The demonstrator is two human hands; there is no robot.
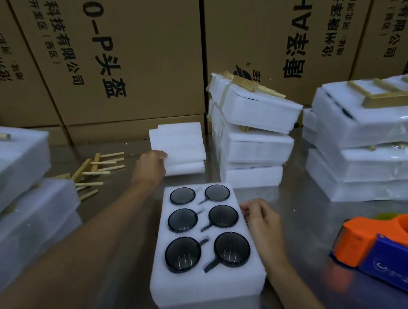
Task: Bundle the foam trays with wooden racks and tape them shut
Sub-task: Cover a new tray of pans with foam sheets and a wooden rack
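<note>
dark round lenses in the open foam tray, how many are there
6, in two columns of three in the foam tray: back pair, middle pair, front pair. None look hidden.

White foam tray holding six dark smoky-grey glass cups; a stack of plain white foam sheets behind it. Loose wooden racks pale tan, lying on a dull grey metallic desk. Tape dispenser orange and blue; cardboard boxes brown with black printed characters.
</note>
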